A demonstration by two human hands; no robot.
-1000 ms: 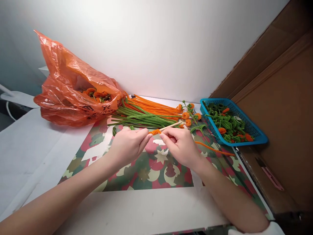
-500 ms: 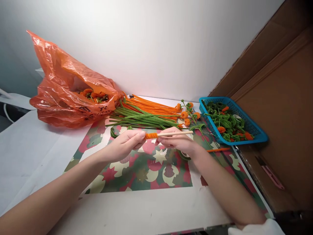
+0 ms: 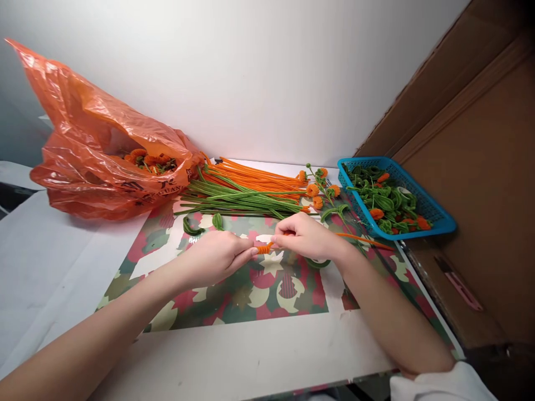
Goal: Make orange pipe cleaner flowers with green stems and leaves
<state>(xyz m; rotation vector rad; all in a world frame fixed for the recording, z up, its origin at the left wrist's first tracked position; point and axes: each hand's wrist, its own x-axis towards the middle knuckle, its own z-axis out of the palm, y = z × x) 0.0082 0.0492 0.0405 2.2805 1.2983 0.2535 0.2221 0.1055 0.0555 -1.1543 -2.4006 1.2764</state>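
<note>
the orange coil (image 3: 264,249), a short length of pipe cleaner wound into a tight spiral, lies with its long axis roughly left to right, slightly tilted, held just above the patterned mat (image 3: 251,289). the left hand (image 3: 217,257) pinches its left end between thumb and fingertips, fingers drawn narrow. the right hand (image 3: 307,236) closes over its right end, fingers curled in; whether a stick runs inside that grip cannot be told. from under the right hand an orange tail (image 3: 361,240) of pipe cleaner runs out toward the right, low over the mat.

there is one coil in the hands, two hands at work, one orange plastic bag (image 3: 104,150) with orange and green pieces showing in its mouth, and one blue basket (image 3: 434,220) filled with green curls and orange bits. behind the hands lie a bundle of straight green pipe cleaners (image 3: 234,201) and a bundle of straight orange pipe cleaners (image 3: 251,175), too many to count, their long axes running left to right. beside them lie a few small orange flowers on green stems (image 3: 317,189). two green curls (image 3: 204,224) sit on the mat.

the mat has red, green and cream stars and circles, and it lies on a white table (image 3: 50,267). a plain white wall (image 3: 251,72) rises behind; brown cardboard (image 3: 480,139) stands on the right.
</note>
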